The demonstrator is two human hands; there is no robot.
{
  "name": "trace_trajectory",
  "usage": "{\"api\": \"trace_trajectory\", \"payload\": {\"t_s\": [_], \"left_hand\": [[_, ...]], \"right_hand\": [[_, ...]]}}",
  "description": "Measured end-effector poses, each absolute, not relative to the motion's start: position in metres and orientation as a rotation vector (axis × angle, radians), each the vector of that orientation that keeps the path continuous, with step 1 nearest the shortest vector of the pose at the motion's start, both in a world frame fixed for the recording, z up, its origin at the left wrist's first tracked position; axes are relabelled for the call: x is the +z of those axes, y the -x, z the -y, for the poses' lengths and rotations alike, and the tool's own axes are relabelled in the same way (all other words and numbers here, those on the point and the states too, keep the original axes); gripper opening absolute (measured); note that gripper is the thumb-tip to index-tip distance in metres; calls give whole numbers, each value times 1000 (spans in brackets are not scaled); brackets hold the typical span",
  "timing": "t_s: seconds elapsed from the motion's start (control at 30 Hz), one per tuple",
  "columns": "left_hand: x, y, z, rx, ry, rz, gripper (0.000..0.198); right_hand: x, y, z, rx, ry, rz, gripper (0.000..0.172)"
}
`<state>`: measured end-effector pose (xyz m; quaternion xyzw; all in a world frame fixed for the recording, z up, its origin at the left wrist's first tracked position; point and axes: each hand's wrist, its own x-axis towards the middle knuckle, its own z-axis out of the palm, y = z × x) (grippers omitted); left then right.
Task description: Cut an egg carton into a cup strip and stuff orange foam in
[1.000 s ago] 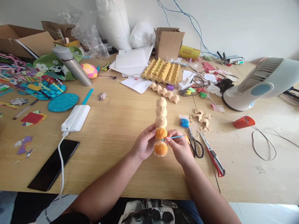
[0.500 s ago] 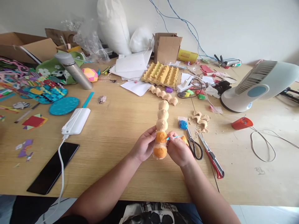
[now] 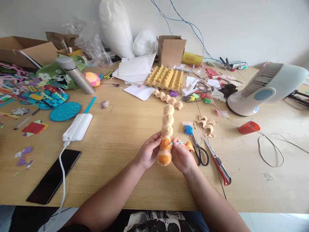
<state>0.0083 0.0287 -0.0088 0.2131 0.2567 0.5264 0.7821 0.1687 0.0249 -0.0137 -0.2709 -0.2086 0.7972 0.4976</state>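
Observation:
A strip cut from an egg carton (image 3: 167,120), a row of several rounded bumps, is held up over the table. Two bumps at its near end are covered in orange; the others are bare tan. My left hand (image 3: 148,150) grips its left edge between thumb and fingers. In my right hand (image 3: 182,154) is a thin light-blue stick tool (image 3: 178,142), pinched, its tip against the upper orange bump. Beyond that hand lies an orange packet (image 3: 189,146), partly hidden. Black-handled scissors (image 3: 201,153) and a blue clay packet (image 3: 188,129) are close by on the right.
A red utility knife (image 3: 220,167) and carton scraps (image 3: 206,124) lie to the right, with an orange cup (image 3: 248,127) and a white fan (image 3: 256,93) farther out. A power bank (image 3: 78,127) and phone (image 3: 54,177) are on the left. Behind stands a yellow egg tray (image 3: 164,78).
The blue tool's tip has moved slightly inward over the upper orange bump. My left hand keeps its hold on the strip. The whole view has shifted a little.

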Motion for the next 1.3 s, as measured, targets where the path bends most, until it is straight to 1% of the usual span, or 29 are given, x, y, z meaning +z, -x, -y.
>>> {"api": "trace_trajectory", "payload": {"t_s": [0.47, 0.67, 0.9, 1.17, 1.3], "left_hand": [[-15, -8, -30, 1122, -404, -551, 46], [-15, -8, -30, 1112, -391, -549, 44], [-17, -7, -28, 1127, -423, -519, 51], [-13, -5, -28, 1132, -437, -458, 48], [-9, -5, -26, 1148, -473, -462, 52]], "right_hand": [[-23, -167, -27, 1938, 642, 472, 32], [-22, -167, -27, 1957, 637, 435, 30], [-19, -167, -25, 1956, 614, 425, 29], [-21, -167, -25, 1950, 597, 376, 28], [-19, -167, -24, 1946, 584, 371, 28]]}}
